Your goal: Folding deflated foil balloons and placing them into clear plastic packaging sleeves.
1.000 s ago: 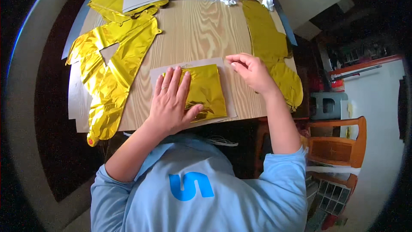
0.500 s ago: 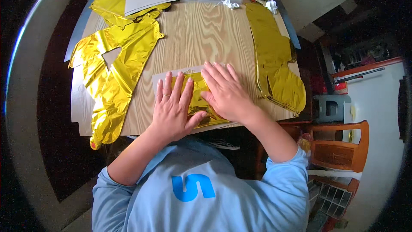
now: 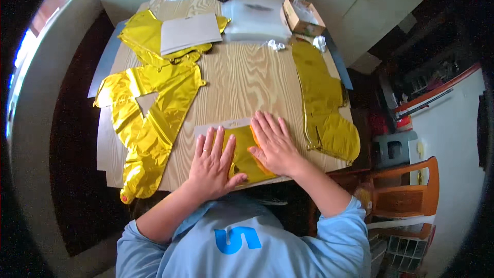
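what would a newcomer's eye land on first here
Probably the shiny gold foil shape with a hole, sprawled along the left of the table. Next, the left hand and right hand, spread palm-down over a folded gold foil piece near the front edge. Duller gold foil lies on the right.

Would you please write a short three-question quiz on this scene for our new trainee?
1. True or false: the right hand lies open on the folded gold foil.
2. Multiple choice: what lies on the farther left-side gold foil piece? A) a wooden chair; B) grey cardboard sheets; C) an open box.
3. Short answer: on which hand does a ring show?

Key: 1. True. 2. B. 3. The left hand.
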Motion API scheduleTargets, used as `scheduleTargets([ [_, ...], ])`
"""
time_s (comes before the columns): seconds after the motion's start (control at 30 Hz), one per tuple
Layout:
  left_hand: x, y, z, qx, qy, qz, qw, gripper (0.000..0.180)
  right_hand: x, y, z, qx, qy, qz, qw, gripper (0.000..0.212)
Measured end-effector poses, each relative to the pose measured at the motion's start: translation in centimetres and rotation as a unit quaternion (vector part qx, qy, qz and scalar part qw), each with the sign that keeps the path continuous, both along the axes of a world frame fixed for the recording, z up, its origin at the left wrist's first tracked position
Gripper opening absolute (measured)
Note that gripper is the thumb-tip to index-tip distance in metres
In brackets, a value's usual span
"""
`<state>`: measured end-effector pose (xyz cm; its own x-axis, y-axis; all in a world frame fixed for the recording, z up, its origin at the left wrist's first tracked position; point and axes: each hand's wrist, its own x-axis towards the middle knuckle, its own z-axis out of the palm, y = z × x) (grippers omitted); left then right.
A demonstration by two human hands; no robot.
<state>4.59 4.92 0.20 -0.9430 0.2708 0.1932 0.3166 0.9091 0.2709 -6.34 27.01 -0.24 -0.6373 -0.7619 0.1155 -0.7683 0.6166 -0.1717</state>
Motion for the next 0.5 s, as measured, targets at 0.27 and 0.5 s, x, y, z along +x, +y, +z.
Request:
scheduleTargets([
  [0.27,-0.1,0.0,0.7,-0.001,-0.046,0.020,0.999,0.096,-11.1,-1.6,4.0,-0.234,-0.231,-0.036,0.944,0.049],
  [0.5,-1.3,0.4,0.7,0.041,-0.055,-0.020,0.997,0.092,-39.9,-6.7,3.3,-0.336,-0.112,-0.254,0.900,0.031],
])
